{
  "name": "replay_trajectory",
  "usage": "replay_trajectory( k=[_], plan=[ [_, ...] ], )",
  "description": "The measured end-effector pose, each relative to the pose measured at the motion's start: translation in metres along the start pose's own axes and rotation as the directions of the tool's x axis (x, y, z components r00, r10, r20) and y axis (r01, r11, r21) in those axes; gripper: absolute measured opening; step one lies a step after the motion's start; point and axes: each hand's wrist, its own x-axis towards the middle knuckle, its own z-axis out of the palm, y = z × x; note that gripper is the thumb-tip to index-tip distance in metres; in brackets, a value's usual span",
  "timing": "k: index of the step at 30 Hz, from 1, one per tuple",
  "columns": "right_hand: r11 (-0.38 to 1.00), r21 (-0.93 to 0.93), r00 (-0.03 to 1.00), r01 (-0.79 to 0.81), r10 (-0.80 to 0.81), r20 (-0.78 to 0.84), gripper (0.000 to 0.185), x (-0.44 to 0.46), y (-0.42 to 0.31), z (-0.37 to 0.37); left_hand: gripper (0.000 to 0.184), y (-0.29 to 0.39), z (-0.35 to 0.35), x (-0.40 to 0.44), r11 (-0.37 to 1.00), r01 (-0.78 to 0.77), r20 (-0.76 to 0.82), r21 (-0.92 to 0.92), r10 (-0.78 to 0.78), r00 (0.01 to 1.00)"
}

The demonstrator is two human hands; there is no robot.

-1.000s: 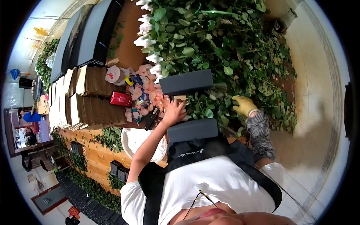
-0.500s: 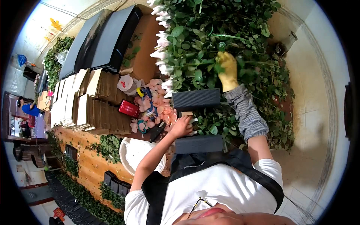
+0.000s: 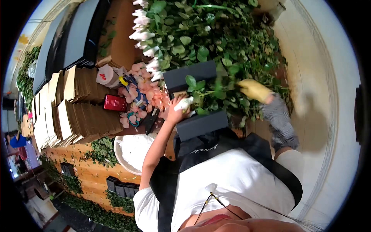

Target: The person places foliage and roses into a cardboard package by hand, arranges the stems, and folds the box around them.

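Bright light, strong fisheye edge distortion

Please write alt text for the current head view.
A person's bare left hand is at a white-wrapped flower between two dark grey blocks; the yellow-gloved right hand is near leafy stems. Pink petals and stacked cardboard lie nearby.

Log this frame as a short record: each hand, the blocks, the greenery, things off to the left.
Left hand: bare, at a white bud
Right hand: yellow glove, beside leafy stems; grip unclear
Blocks: two, dark grey, upper and lower
Greenery: leafy pile beyond the upper block
Left: pink petals, red device, cardboard stacks
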Motion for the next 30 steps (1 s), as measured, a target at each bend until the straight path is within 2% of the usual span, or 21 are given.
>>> replay_trajectory(
  k=[2, 3, 5, 6, 7, 9, 11, 13, 15, 16, 19, 20, 22, 23, 24, 25, 26, 27, 28, 29, 30],
  plan=[
    [0.979, 0.117, 0.982, -0.167, 0.155, 0.106, 0.044, 0.034, 0.027, 0.074, 0.056, -0.005, 0.004, -0.001, 0.987, -0.036, 0.062, 0.159, 0.027, 0.998],
    [0.950, 0.174, 0.961, -0.260, 0.237, 0.142, 0.045, 0.047, 0.034, 0.099, 0.058, 0.005, -0.006, 0.001, 0.973, 0.162, 0.241, 0.162, -0.198, 0.950],
    [0.967, 0.112, 0.973, -0.229, 0.226, 0.039, 0.036, 0.052, 0.027, 0.120, 0.061, 0.013, -0.018, 0.005, 0.994, 0.114, 0.086, -0.005, -0.113, 0.990],
    [0.965, -0.041, 0.962, -0.257, 0.260, 0.086, 0.032, 0.052, 0.020, 0.112, 0.061, 0.015, -0.021, 0.006, 0.993, 0.117, 0.100, 0.006, -0.117, 0.988],
    [0.964, -0.067, 0.964, -0.258, 0.251, -0.090, 0.025, 0.049, 0.015, 0.114, 0.058, 0.016, -0.022, 0.006, 0.996, 0.085, 0.087, 0.034, -0.088, 0.992],
    [0.920, -0.279, 0.945, -0.276, 0.207, -0.252, 0.023, 0.058, 0.009, 0.117, 0.056, 0.018, -0.022, 0.009, 0.996, 0.049, 0.083, 0.069, -0.055, 0.995],
    [0.861, -0.367, 0.900, -0.353, 0.205, -0.384, 0.021, 0.068, 0.002, 0.126, 0.056, 0.019, -0.025, 0.013, 0.964, -0.043, 0.125, 0.261, 0.011, 0.992],
    [0.874, -0.400, 0.896, -0.275, 0.081, -0.437, 0.017, 0.082, 0.016, 0.154, 0.055, 0.035, -0.034, 0.019, 0.940, -0.034, 0.162, 0.339, -0.023, 0.987],
    [0.886, -0.387, 0.910, -0.255, 0.085, -0.406, 0.017, 0.091, 0.025, 0.157, 0.053, 0.040, -0.037, 0.019, 0.895, -0.013, 0.153, 0.446, -0.061, 0.986],
    [0.902, -0.351, 0.916, -0.251, 0.105, -0.386, 0.017, 0.094, 0.030, 0.156, 0.053, 0.043, -0.039, 0.018, 0.888, 0.078, 0.189, 0.454, -0.181, 0.965],
    [0.899, -0.356, 0.930, -0.253, 0.124, -0.347, 0.028, 0.071, 0.017, 0.137, 0.053, 0.038, -0.038, 0.020, 0.896, -0.006, 0.084, 0.444, -0.036, 0.996],
    [0.878, -0.421, 0.931, -0.227, 0.070, -0.357, 0.034, 0.062, 0.008, 0.122, 0.053, 0.028, -0.033, 0.017, 0.931, 0.021, 0.129, 0.364, -0.073, 0.989],
    [0.913, -0.366, 0.972, -0.182, 0.112, -0.205, 0.052, 0.045, -0.038, 0.068, 0.053, 0.024, -0.027, 0.014, 0.947, 0.044, 0.114, 0.319, -0.085, 0.990],
    [0.977, -0.189, 0.995, -0.095, 0.089, -0.042, 0.048, 0.052, -0.048, 0.063, 0.053, 0.022, -0.028, 0.013, 0.956, 0.056, 0.104, 0.287, -0.089, 0.991],
    [0.990, -0.022, 0.988, 0.141, -0.142, -0.055, 0.046, 0.042, -0.081, 0.038, 0.054, 0.023, -0.029, 0.012, 0.956, 0.062, 0.097, 0.286, -0.094, 0.991],
    [0.887, 0.319, 0.942, 0.334, -0.311, -0.122, 0.047, 0.051, -0.096, 0.046, 0.054, 0.024, -0.032, 0.012, 0.950, 0.058, 0.122, 0.308, -0.099, 0.988],
    [0.872, 0.391, 0.952, 0.293, -0.303, -0.037, 0.049, 0.062, -0.118, 0.048, 0.054, 0.025, -0.032, 0.012, 0.953, 0.055, 0.096, 0.297, -0.087, 0.992],
    [0.938, 0.122, 0.944, 0.324, -0.313, -0.102, 0.049, 0.079, -0.132, 0.063, 0.054, 0.026, -0.032, 0.012, 0.958, 0.048, 0.074, 0.282, -0.072, 0.995],
    [0.960, -0.141, 0.970, 0.242, -0.243, 0.010, 0.047, 0.104, -0.145, 0.072, 0.050, 0.021, -0.026, 0.009, 0.953, 0.048, 0.051, 0.299, -0.066, 0.997],
    [0.941, -0.285, 0.982, 0.184, -0.165, 0.091, 0.035, 0.150, -0.137, 0.110, 0.050, 0.021, -0.025, 0.008, 0.953, 0.042, 0.047, 0.301, -0.059, 0.997],
    [0.874, -0.392, 0.957, 0.289, -0.271, 0.101, 0.029, 0.168, -0.131, 0.134, 0.048, 0.022, -0.026, 0.008, 0.948, 0.033, 0.058, 0.315, -0.054, 0.997]
  ],
)
